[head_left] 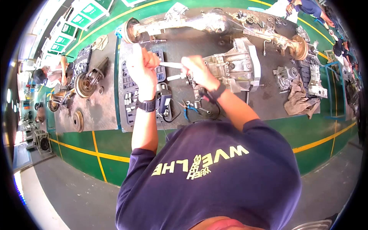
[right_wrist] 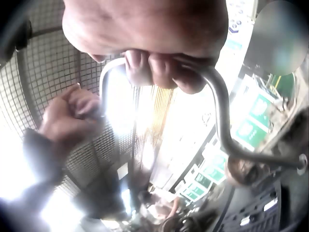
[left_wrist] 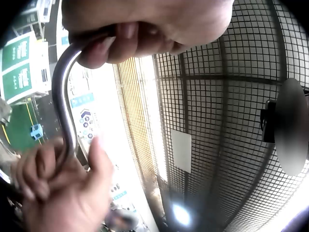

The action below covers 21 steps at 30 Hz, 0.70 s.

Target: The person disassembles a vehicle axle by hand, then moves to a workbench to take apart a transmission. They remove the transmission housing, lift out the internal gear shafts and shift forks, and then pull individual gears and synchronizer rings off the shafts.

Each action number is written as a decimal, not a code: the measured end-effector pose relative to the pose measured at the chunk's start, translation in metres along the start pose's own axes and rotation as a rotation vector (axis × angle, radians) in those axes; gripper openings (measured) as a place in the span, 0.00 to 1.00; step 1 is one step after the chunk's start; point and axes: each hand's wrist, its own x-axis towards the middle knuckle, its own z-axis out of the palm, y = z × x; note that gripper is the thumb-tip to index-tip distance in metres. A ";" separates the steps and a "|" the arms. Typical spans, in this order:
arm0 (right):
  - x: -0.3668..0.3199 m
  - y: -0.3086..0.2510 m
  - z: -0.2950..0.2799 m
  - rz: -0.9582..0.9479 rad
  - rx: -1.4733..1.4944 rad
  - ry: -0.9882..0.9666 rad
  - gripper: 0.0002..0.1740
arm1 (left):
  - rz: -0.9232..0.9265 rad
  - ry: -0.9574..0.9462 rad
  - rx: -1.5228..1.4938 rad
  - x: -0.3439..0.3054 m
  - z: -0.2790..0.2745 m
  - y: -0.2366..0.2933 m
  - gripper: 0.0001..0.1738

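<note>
A bent, shiny metal crank rod (head_left: 171,64) runs between the two raised hands in the head view. My left hand (head_left: 143,69) has its fingers curled round one end of the rod (left_wrist: 62,96). The right hand (head_left: 200,72) grips the rod's offset middle, its fingers wrapped round the bar (right_wrist: 219,111). Past the right hand, the rod slants down to an end at the right edge of the right wrist view; what it meets there is unclear. Below the right hand lies a metal gear housing (head_left: 234,67).
A socket case (head_left: 128,76), a black box-shaped tool (head_left: 164,97) and blue-handled pliers (head_left: 186,111) lie near the left forearm. A long axle (head_left: 191,23) spans the table's back. A brown cloth (head_left: 301,100) and metal parts are at right. Other people stand at both sides.
</note>
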 end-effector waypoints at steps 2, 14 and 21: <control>0.040 -0.004 -0.006 -0.132 -0.138 0.242 0.32 | 0.010 -0.073 0.031 0.000 0.009 -0.004 0.30; 0.002 -0.021 0.030 -0.227 -0.324 0.402 0.20 | 0.192 -0.247 0.639 0.021 0.009 -0.011 0.17; 0.027 -0.075 0.054 -0.450 -0.120 0.418 0.18 | 0.668 -0.380 1.051 0.009 0.037 0.042 0.25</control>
